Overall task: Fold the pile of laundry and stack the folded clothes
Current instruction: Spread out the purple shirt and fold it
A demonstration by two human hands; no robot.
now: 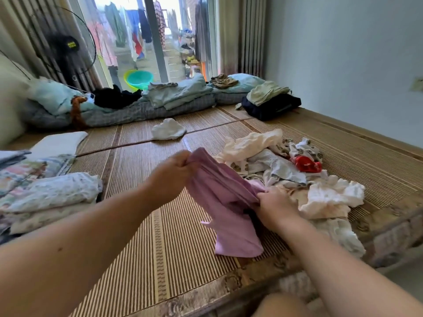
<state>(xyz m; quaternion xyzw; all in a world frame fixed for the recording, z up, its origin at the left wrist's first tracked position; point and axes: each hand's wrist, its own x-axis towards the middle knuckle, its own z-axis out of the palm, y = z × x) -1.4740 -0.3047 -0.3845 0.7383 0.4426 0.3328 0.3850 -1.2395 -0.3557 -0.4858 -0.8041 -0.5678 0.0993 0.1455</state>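
Note:
A pink garment (225,202) hangs stretched between both hands over the bamboo mat (142,175). My left hand (170,173) grips its upper edge, raised above the mat. My right hand (275,205) grips the other end, lower and close to the laundry pile. The garment's lower part drapes onto the mat. The unfolded laundry pile (297,170), mostly white and cream pieces with one red item (306,164), lies to the right. A stack of folded floral clothes (45,197) sits at the left.
A loose white cloth (168,129) lies further back on the mat. Folded bedding and pillows (178,94) line the far side by the glass door. A dark bag with a green garment (271,104) sits at the back right. The bed's edge (206,291) runs along the front.

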